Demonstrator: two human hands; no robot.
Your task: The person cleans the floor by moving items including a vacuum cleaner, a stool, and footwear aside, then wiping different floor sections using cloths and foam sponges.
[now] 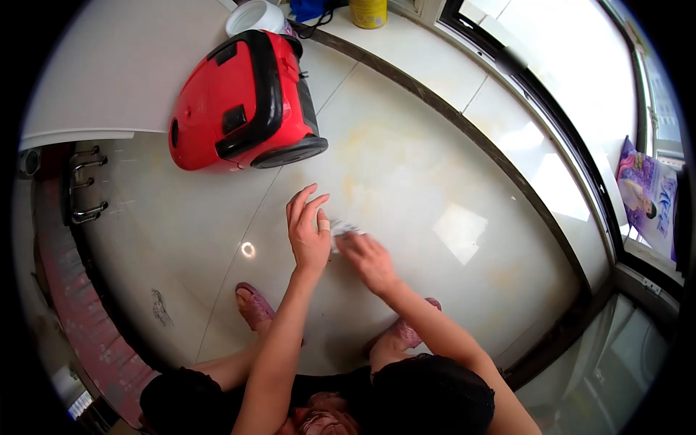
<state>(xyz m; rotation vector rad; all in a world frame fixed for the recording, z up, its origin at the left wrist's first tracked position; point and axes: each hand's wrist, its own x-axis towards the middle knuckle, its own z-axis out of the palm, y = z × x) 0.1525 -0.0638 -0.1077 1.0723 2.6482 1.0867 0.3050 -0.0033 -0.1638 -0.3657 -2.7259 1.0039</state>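
My left hand (pixel 307 230) is raised over the tiled floor, its fingers apart and slightly curled. A ring-like band shows on one finger. Close beside it is my right hand (pixel 368 262), its fingers smeared by motion. Between the two hands is a small white-and-grey thing (pixel 336 236), blurred and partly covered. The frame does not show its kind or which hand has hold of it. Beyond my hands, a red and black vacuum cleaner (pixel 210 109) stands on the glossy floor (pixel 406 167).
A dark wispy clump (pixel 161 308) lies on the floor at left. My feet wear pink slippers (pixel 254 306). At the back are a white tub (pixel 255 17) and a yellow can (pixel 369 13). A purple packet (pixel 647 192) leans by the window frame. A pink patterned cloth (pixel 80 290) hangs at left.
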